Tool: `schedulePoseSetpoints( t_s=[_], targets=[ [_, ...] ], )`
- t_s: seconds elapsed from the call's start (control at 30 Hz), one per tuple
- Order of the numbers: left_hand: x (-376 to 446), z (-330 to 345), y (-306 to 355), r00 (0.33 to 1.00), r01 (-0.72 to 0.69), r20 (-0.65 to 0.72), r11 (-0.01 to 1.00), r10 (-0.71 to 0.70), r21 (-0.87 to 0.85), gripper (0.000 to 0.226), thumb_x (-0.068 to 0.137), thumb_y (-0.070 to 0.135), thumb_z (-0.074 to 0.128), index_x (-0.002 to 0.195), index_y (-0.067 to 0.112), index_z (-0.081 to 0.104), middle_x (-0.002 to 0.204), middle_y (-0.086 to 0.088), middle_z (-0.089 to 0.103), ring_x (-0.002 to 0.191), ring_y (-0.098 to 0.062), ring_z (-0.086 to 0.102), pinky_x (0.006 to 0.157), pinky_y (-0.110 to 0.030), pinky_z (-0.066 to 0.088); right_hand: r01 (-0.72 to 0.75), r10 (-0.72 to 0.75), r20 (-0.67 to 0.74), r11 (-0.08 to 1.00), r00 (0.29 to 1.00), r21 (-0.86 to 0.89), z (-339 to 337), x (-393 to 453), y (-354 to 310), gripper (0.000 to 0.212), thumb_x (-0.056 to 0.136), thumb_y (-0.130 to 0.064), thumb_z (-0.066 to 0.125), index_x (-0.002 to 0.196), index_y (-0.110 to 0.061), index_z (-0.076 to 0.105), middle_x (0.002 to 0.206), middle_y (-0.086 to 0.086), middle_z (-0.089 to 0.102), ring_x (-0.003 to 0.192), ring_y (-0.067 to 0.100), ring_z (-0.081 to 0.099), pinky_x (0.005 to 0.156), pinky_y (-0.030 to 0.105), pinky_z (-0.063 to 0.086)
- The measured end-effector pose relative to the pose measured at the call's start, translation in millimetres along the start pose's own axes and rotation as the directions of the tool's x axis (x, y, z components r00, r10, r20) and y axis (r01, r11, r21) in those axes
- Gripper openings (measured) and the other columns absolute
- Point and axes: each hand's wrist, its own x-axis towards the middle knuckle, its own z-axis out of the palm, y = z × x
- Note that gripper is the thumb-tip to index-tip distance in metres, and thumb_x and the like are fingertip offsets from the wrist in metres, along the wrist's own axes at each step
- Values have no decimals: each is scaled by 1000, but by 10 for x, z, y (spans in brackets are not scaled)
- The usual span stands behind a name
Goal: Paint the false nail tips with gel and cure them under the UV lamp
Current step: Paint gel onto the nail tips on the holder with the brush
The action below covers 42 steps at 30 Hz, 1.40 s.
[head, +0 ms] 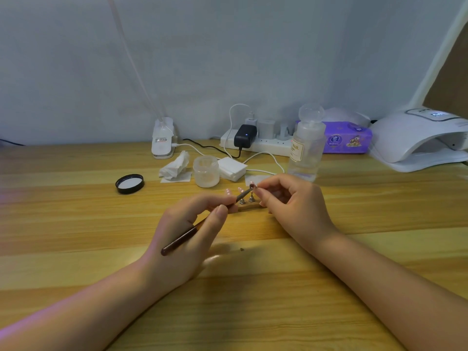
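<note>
One nail tip (251, 184) is pinched by the right hand (291, 198) near the tabletop's (76, 224) middle, touched by a brush (202, 224) gripped in the left hand (187, 231). Two more tips (234, 190) stand on a wooden holder (249, 206) just behind. One lamp (417, 140) sits at the far right edge; one open jar (206, 171), one lid (130, 183), one bottle (306, 148) behind.
</note>
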Motion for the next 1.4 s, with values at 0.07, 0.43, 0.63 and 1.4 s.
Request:
schedulePoseSetpoints(
  t_s=[0.07,0.43,0.63,1.4],
  targets=[
    [-11,-2,1,1000,0,-10,1000,0,-23,24,91,39,51,105,34,71,99,14,75,103,-11,68,91,-35,50,-5,5,2,1000,1000,1,5,5,7,14,84,-8,70,86,-23,70,71,-10,69,67,4,65,61,19,54],
    [24,1,-32,998,27,-48,1000,-27,-10,22,94,39,50,110,40,65,101,18,73,99,-2,67,84,-14,48,8,-9,26,1000,1000,19,7,8,12,12,85,-6,70,88,-18,71,71,-7,68,68,5,65,63,22,55],
    [20,5,-4,998,-10,-62,1000,9,-13,23,91,36,55,111,38,67,103,18,73,100,-4,68,85,-16,50,15,-15,31,1000,999,12,3,7,14,10,85,-8,69,91,-17,71,75,-5,69,70,5,65,62,20,55],
    [28,7,-7,998,8,-60,1000,-9,-18,24,92,37,55,113,36,65,105,18,72,100,-3,67,84,-12,48,-16,16,9,1000,1000,18,4,6,-28,7,85,-8,69,92,-7,71,76,3,70,70,8,66,66,31,56]
  ],
)
